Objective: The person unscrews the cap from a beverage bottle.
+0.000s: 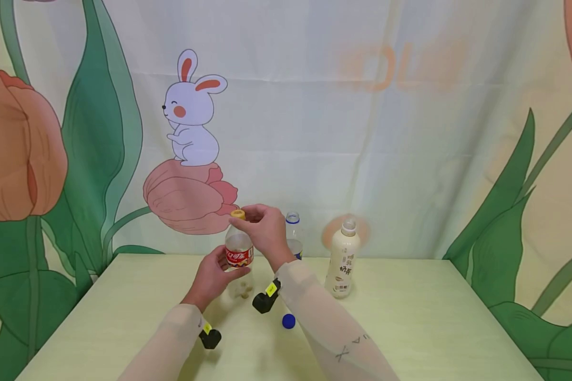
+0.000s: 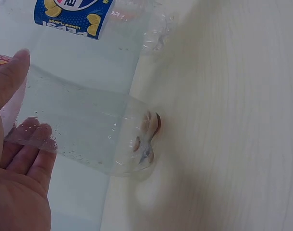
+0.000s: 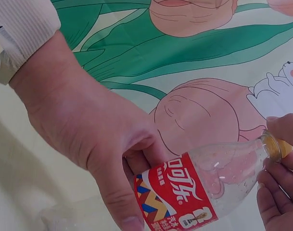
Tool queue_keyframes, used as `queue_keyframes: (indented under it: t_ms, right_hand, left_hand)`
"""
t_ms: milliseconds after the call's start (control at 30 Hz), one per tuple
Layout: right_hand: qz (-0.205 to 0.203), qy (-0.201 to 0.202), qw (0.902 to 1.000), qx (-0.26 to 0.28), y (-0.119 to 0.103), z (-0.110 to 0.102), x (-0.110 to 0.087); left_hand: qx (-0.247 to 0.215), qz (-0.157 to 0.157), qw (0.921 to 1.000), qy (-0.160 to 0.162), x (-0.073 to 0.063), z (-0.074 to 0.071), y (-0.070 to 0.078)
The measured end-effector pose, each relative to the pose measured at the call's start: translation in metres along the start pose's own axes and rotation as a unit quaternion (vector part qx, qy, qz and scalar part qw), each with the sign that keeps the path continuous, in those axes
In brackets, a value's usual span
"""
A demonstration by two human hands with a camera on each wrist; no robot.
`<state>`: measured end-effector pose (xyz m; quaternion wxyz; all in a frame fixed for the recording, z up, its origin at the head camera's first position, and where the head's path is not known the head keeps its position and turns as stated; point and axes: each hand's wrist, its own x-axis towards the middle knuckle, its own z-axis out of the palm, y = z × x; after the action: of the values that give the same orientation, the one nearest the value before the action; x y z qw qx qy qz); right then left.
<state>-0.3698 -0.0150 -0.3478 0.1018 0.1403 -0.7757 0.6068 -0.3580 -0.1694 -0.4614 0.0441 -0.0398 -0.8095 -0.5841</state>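
Observation:
A clear plastic cola bottle [image 1: 239,257] with a red label and a yellow cap [image 1: 238,213] stands upright at the table's back. My left hand [image 1: 211,278] holds it around the body, thumb in front; in the left wrist view the fingers [image 2: 30,151] show through the clear plastic. At the bottle's top, my right hand [image 1: 268,233] pinches the yellow cap between thumb and fingers. The right wrist view shows the cap [image 3: 281,147] on the neck, partly covered by the fingers. The bottle's lobed base [image 2: 145,139] is close to the tabletop; contact is hard to tell.
Just behind my right wrist is a capless clear Pepsi bottle [image 1: 293,227] with a blue neck ring. A capless cream bottle [image 1: 345,259] stands further right. A loose blue cap [image 1: 288,321] lies near my right forearm. A printed curtain [image 1: 286,132] hangs behind the table [image 1: 410,317].

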Motion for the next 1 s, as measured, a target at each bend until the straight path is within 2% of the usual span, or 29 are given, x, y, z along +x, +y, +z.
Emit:
queue_keyframes:
  t_ms: [233,467,800,1000]
  right_hand:
    - [-0.010,-0.002,0.9999,-0.005,-0.003,-0.003,-0.003]
    - [-0.035,-0.011,0.9993,0.001,-0.013,-0.017,-0.012]
    - [-0.079,-0.049,0.9957,0.001,-0.034,-0.048,-0.032]
    - [-0.085,-0.061,0.9944,0.002,-0.042,-0.067,-0.049]
  left_hand:
    - [0.013,-0.002,0.9998,0.017,-0.006,0.002,0.002]
    - [0.022,0.013,0.9994,0.024,-0.021,0.008,0.015]
    - [0.019,0.085,0.9954,0.040,-0.052,0.022,0.039]
    - [0.008,0.108,0.9933,0.041,-0.074,0.036,0.054]
